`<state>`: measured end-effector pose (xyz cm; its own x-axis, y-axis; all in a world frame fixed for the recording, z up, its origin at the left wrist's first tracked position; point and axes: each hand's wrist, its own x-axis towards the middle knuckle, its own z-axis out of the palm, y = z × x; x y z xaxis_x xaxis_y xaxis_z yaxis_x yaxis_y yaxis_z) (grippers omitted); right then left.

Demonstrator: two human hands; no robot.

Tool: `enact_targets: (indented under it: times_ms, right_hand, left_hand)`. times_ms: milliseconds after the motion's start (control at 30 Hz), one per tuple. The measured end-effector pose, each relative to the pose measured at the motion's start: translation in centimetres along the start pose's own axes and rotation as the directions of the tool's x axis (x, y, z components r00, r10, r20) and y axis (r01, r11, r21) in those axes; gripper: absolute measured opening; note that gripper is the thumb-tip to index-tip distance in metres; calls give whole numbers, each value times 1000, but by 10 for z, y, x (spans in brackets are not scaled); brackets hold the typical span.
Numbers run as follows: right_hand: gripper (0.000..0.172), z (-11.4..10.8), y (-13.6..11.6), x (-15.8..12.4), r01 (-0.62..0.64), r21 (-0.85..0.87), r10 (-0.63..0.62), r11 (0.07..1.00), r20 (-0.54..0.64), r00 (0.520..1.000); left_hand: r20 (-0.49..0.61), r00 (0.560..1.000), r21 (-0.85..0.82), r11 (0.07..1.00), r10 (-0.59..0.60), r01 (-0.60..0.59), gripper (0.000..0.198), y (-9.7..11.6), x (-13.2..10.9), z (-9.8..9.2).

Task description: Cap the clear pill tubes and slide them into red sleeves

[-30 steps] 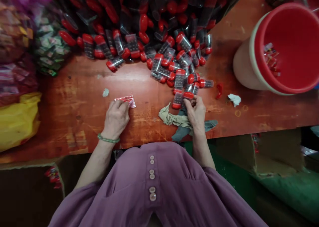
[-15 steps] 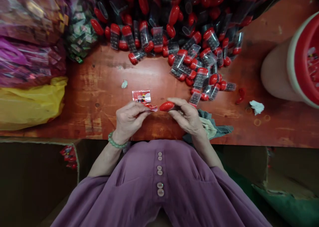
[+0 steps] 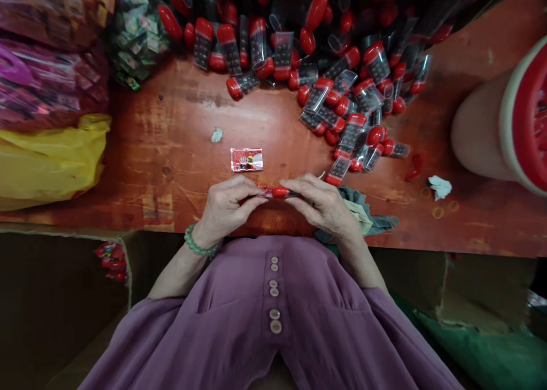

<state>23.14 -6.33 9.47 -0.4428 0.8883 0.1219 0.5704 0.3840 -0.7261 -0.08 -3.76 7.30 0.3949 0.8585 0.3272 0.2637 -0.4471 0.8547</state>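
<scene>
My left hand (image 3: 227, 206) pinches a small red and pink packet (image 3: 267, 194) between thumb and fingertips, most of it hidden by the fingers. Facing it, my right hand (image 3: 321, 203) grips a small plastic case with a red cap (image 3: 280, 192); its dark body runs back under the fingers. Cap and packet meet between the two hands, though I cannot tell whether one sits inside the other. Just beyond my left fingers, a flat printed red packet (image 3: 247, 159) lies on the wooden table (image 3: 179, 145).
Many red-capped clear cases (image 3: 352, 133) are heaped at the back and right. Bags of packets (image 3: 64, 88) and a yellow bag (image 3: 51, 165) line the left. A bucket with a red rim (image 3: 515, 122) stands right, near crumpled tissue (image 3: 440, 187). A grey-green cloth (image 3: 370, 216) lies beside my right wrist.
My hands have come closer together, bringing the red cap up against the packet in my left fingers. The flat packet on the table now shows clear of my left hand. The view has shifted slightly.
</scene>
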Motion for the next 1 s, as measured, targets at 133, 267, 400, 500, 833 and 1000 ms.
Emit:
enact_targets:
  times_ms: [133, 267, 400, 500, 833, 1000]
  right_hand:
    - [31, -5, -1, 0, -26, 4, 25, 1000, 36, 999]
    - [30, -7, 0, 0, -45, 76, 43, 996, 23, 999]
    - [30, -6, 2, -1, -54, 78, 50, 995, 54, 997]
    - [31, -6, 1, -2, -54, 40, 48, 998, 121, 991]
    - [32, -10, 7, -6, -122, 123, 96, 985, 194, 976]
    - [31, -7, 8, -11, -236, 258, 234, 937, 38, 971]
  left_hand:
    - [36, 999, 7, 999, -37, 37, 5, -1, 0, 1]
    - [84, 989, -56, 990, -124, 129, 5, -3, 0, 2]
    - [124, 974, -122, 971, -192, 207, 6, -3, 0, 3]
    - [160, 963, -129, 962, -218, 240, 5, -4, -2, 5]
    - [259, 917, -182, 917, -304, 356, 7, -7, -8, 14]
    - [286, 879, -255, 854, -381, 453, 9, -7, -7, 12]
